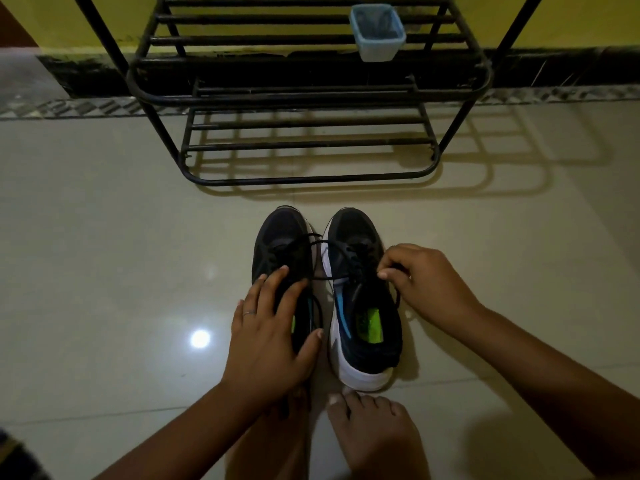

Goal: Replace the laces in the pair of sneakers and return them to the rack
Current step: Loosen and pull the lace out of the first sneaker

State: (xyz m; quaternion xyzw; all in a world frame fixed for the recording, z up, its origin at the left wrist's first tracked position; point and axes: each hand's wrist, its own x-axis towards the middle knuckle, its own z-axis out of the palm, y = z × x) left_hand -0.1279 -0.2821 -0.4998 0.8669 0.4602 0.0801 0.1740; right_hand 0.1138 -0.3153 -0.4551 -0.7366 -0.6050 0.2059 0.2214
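Note:
Two black sneakers with white soles stand side by side on the floor, toes pointing at the rack. My left hand (273,327) lies spread over the heel opening of the left sneaker (282,237), holding it down. My right hand (420,282) pinches the black lace (341,245) at the right side of the right sneaker (363,327), whose green insole label shows. One lace strand runs across from the left sneaker to the right one. The black metal shoe rack (304,98) stands just beyond the sneakers, against the wall.
A pale blue plastic tub (377,32) sits on the rack's upper shelf at the right. The lower shelves hold nothing. My bare foot (374,434) rests on the glossy tiled floor right behind the right sneaker's heel. Open floor lies on both sides.

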